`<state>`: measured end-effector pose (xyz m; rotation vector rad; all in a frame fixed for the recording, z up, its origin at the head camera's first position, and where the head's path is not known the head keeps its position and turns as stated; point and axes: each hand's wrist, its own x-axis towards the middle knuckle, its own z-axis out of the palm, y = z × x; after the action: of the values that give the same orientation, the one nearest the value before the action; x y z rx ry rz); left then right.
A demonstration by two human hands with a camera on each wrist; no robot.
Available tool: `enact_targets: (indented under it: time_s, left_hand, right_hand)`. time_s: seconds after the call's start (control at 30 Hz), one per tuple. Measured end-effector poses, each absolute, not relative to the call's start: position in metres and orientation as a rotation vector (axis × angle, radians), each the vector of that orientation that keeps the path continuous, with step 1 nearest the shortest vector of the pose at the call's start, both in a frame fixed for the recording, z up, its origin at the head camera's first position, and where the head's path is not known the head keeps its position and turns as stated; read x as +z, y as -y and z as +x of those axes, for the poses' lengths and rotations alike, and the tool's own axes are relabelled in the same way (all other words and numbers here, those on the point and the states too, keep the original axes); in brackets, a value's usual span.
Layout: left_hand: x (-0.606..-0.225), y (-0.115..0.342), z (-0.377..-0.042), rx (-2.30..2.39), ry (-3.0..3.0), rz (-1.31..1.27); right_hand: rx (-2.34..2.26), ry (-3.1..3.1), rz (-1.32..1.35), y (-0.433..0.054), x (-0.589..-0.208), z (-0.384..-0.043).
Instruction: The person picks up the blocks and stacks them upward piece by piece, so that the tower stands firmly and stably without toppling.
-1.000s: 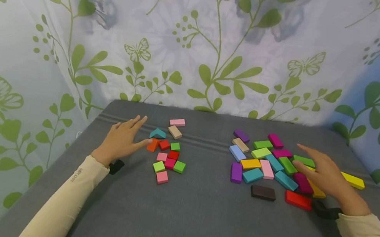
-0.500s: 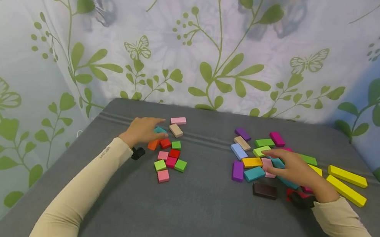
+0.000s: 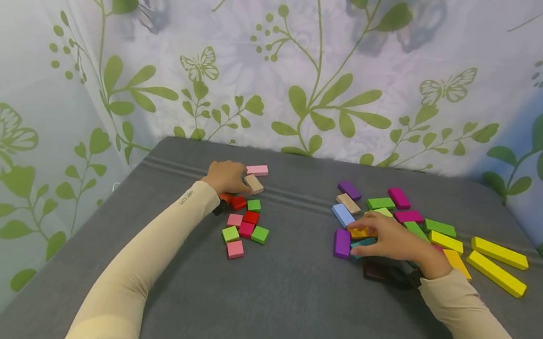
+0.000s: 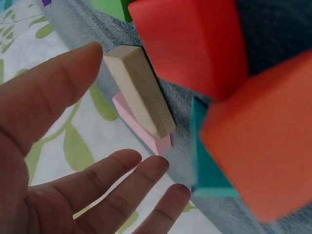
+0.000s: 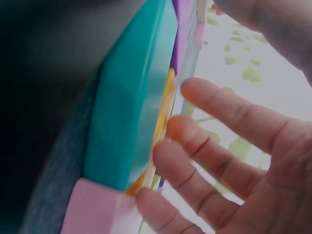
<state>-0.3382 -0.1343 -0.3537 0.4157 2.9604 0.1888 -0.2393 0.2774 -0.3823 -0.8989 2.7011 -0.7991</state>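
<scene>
My left hand [image 3: 227,177] reaches over the left group of blocks, thumb and fingers apart. Between them in the left wrist view is a plain wooden block [image 4: 141,92], with a pink block [image 4: 146,134] behind it. An orange block [image 4: 263,136], a red block [image 4: 190,44] and a teal block [image 4: 209,165] lie beside that hand. Over the right group, my right hand [image 3: 393,237] spreads its fingers close above a yellow-orange block [image 3: 359,234] and a teal block [image 5: 126,107]. A purple block [image 3: 342,243] lies just left of its fingertips.
Small red, pink and green cubes, among them a pink cube [image 3: 235,249], lie near the left wrist. Two long yellow blocks [image 3: 497,274] lie at the far right. A dark brown block [image 3: 375,271] is partly under the right wrist. A patterned cloth [image 3: 280,82] hangs behind the grey table [image 3: 277,303].
My left hand has moved right and away from me, from beside the orange block to the wooden one. My right hand has swept left across its group, uncovering the yellow blocks.
</scene>
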Motion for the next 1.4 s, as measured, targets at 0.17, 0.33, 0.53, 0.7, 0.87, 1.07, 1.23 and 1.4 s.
enact_targets:
  time_s: [0.17, 0.33, 0.53, 0.7, 0.87, 1.07, 1.23, 1.4]
  left_hand:
    - [-0.355, 0.121, -0.346, 0.152, -2.966, 0.373]
    - [-0.359, 0.112, -0.355, 0.107, -2.949, 0.340]
    - [-0.361, 0.101, -0.358, 0.105, -2.919, 0.397]
    - [-0.359, 0.088, -0.350, 0.141, -2.873, 0.507]
    - [-0.358, 0.074, -0.338, 0.170, -2.828, 0.653]
    - [-0.359, 0.059, -0.318, 0.147, -2.751, 0.788]
    - [-0.361, 0.054, -0.296, 0.092, -2.730, 0.883]
    - [-0.364, 0.055, -0.277, 0.097, -2.717, 0.965]
  right_hand:
    - [-0.715, -2.741, -0.862, -0.268, -0.383, -0.239]
    - [-0.692, -2.778, -0.837, -0.264, -0.384, -0.237]
    - [-0.649, -2.780, -0.815, -0.260, -0.379, -0.235]
    - [-0.598, -2.802, -0.821, -0.254, -0.376, -0.233]
    - [-0.595, -2.808, -0.877, -0.247, -0.378, -0.231]
    - [-0.605, -2.822, -1.036, -0.241, -0.385, -0.232]
    - [-0.580, -2.789, -0.982, -0.223, -0.380, -0.231]
    - [-0.608, -2.744, -0.938, -0.208, -0.383, -0.237]
